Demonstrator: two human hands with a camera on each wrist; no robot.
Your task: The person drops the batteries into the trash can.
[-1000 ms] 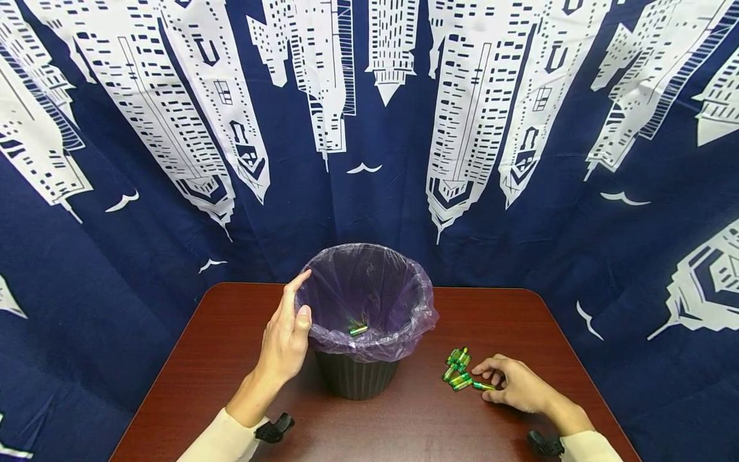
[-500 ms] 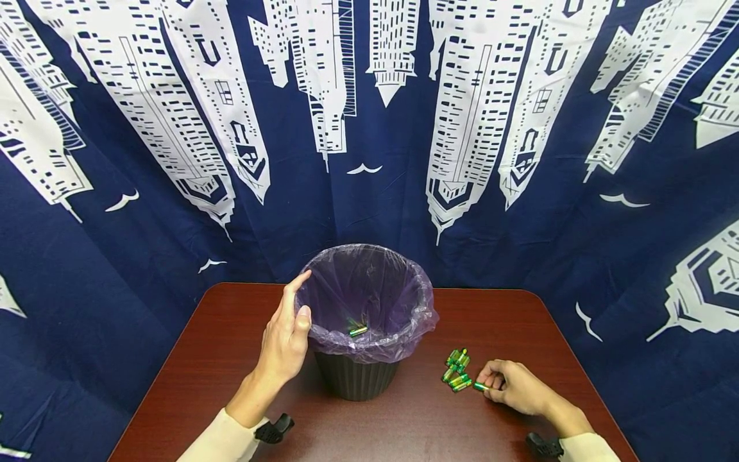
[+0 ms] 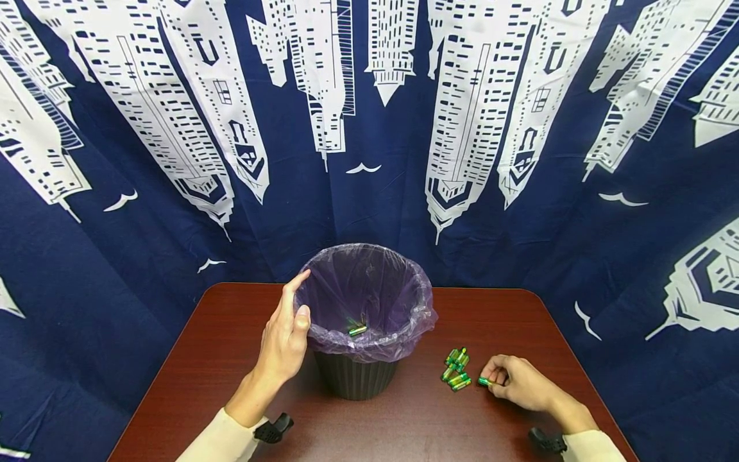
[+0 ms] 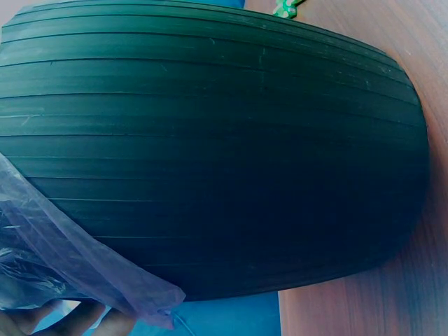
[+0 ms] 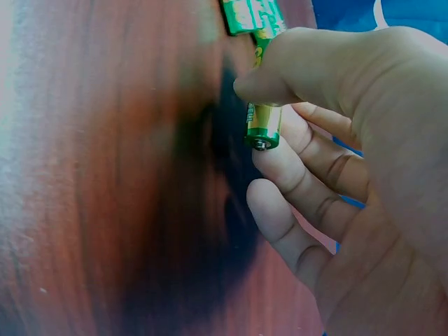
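Observation:
My right hand (image 3: 522,382) pinches a green and gold battery (image 5: 264,126) between thumb and fingers, close over the table. Just left of it in the head view lies a small pile of similar batteries (image 3: 458,372). My left hand (image 3: 284,343) holds the left side of the dark ribbed trash bin (image 3: 356,378) at its rim, thumb toward the near side. A translucent purple bag (image 3: 369,276) lines the bin and folds over its edge. Inside, a battery (image 3: 358,330) shows at the bottom. In the left wrist view, the bag (image 4: 91,259) partly covers the fingers.
The reddish-brown wooden table (image 3: 231,359) carries the bin at its middle and the battery pile to the right. Behind it hangs a navy cloth (image 3: 381,205) printed with white buildings. Black bands (image 3: 274,428) circle both wrists.
My right hand has taken hold of a battery and drawn it slightly away from the pile. The left hand and the bin have stayed put.

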